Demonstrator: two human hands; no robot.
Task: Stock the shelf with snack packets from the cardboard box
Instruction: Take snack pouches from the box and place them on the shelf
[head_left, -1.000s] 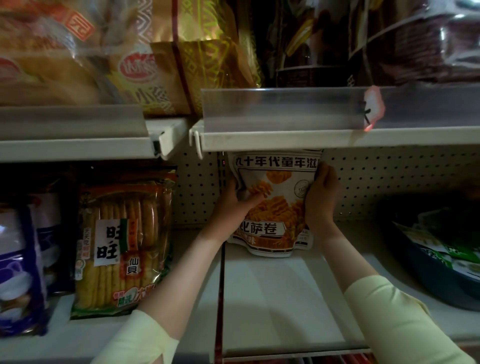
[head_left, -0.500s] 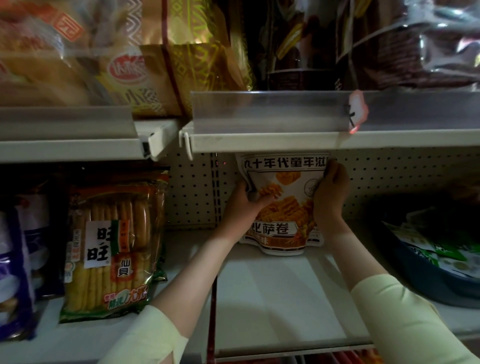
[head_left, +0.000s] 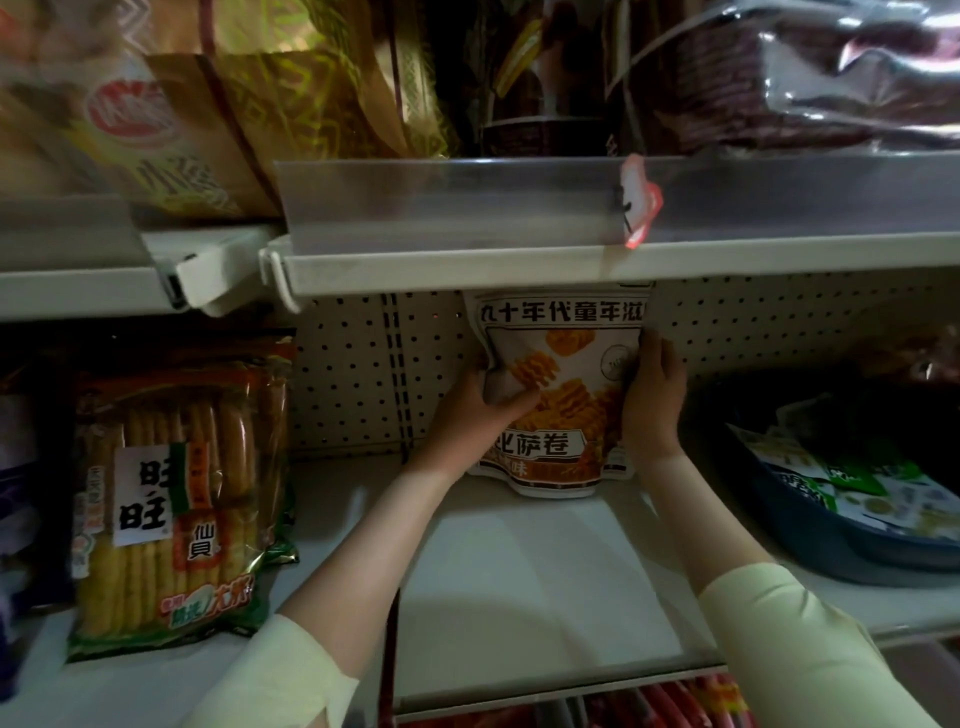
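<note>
You've got the snack packet upright at the back of the shelf, right by the pegboard. Your left hand curls round its 9 o'clock edge, thumb across the front, and your right hand grips the 3 o'clock edge, fingers curled on it

White shelf with upright snack packet at the back, rice-cracker pack left, blue tub right

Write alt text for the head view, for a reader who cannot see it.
The left hand and right hand hold the sides of a white snack packet, upright at the back of the shelf. A rice cracker pack stands to its left, a dark tub of green packets to its right.
</note>
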